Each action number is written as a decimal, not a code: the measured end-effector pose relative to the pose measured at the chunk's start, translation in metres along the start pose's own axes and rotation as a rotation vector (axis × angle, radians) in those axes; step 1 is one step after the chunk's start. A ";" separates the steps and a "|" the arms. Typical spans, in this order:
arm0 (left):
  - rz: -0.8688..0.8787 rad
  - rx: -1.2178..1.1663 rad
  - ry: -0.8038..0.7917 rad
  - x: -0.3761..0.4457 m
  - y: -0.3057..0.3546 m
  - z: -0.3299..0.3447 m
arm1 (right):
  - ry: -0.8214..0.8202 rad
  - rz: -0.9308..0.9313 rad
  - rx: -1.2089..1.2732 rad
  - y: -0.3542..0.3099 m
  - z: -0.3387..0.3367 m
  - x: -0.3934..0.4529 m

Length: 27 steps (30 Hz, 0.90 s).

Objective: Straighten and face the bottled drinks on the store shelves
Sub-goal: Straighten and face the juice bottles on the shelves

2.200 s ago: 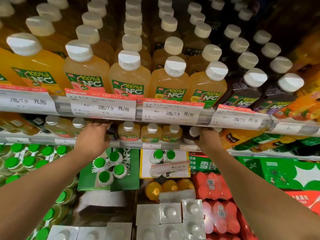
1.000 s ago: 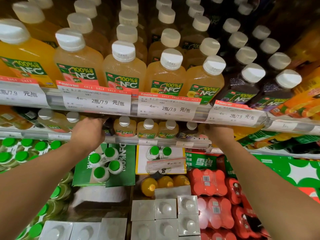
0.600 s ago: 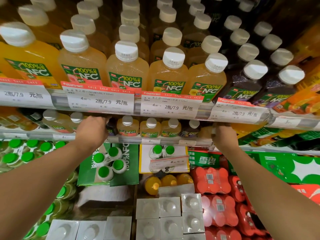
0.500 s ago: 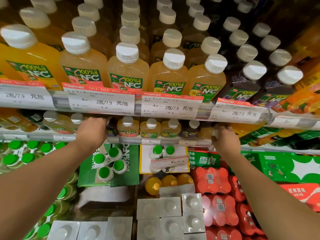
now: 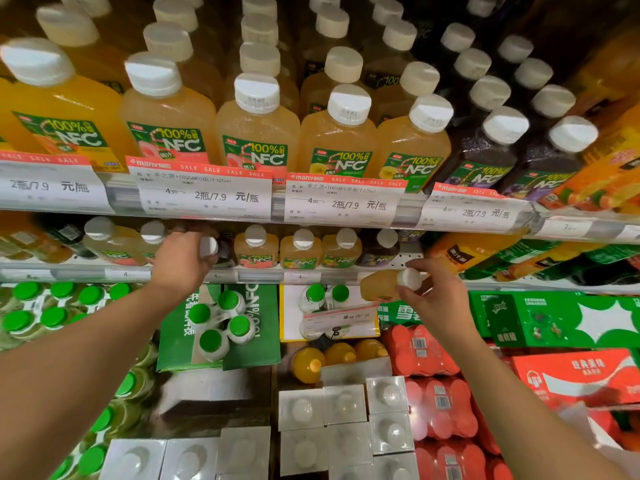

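Two bottles in play: my left hand (image 5: 183, 261) is gripping a dark bottle (image 5: 216, 249) by its cap on the second shelf (image 5: 263, 276); my right hand (image 5: 433, 292) is holding a pale juice bottle (image 5: 379, 287) tilted, off-shelf. Advising myself: stand both upright, labels outward

Pale yellow juice bottle (image 5: 379, 285) with white cap, tipped sideways, out past second shelf's edge. Dark juice bottle (image 5: 221, 249), white cap, upright at that shelf's front, left of peach-labelled bottle (image 5: 256, 250).
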<state>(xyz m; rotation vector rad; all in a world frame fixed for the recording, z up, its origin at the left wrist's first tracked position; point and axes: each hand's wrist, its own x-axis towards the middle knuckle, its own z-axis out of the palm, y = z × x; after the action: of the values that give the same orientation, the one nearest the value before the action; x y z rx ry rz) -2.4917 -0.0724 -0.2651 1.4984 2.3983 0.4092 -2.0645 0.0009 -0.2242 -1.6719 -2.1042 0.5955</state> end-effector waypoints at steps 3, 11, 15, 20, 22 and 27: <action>0.000 -0.080 0.013 -0.010 -0.002 -0.005 | 0.003 -0.010 0.074 -0.018 0.003 -0.007; 0.135 -0.376 0.079 -0.049 -0.007 -0.040 | 0.008 -0.135 0.103 -0.069 0.017 -0.012; 0.165 -0.439 0.004 -0.067 -0.016 -0.051 | -0.061 -0.244 0.055 -0.098 0.036 -0.010; 0.173 -0.527 -0.008 -0.083 -0.027 -0.063 | -0.151 -0.333 -0.007 -0.136 0.070 -0.003; 0.153 -0.555 0.023 -0.090 -0.034 -0.068 | -0.165 -0.378 -0.022 -0.155 0.086 -0.001; 0.127 -0.617 0.075 -0.105 -0.052 -0.077 | -0.204 -0.396 -0.012 -0.209 0.120 0.004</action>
<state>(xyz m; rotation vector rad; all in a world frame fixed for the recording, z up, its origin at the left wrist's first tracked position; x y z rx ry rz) -2.5197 -0.1965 -0.2050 1.3506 1.9557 1.1283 -2.3001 -0.0473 -0.2097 -1.1877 -2.4964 0.6457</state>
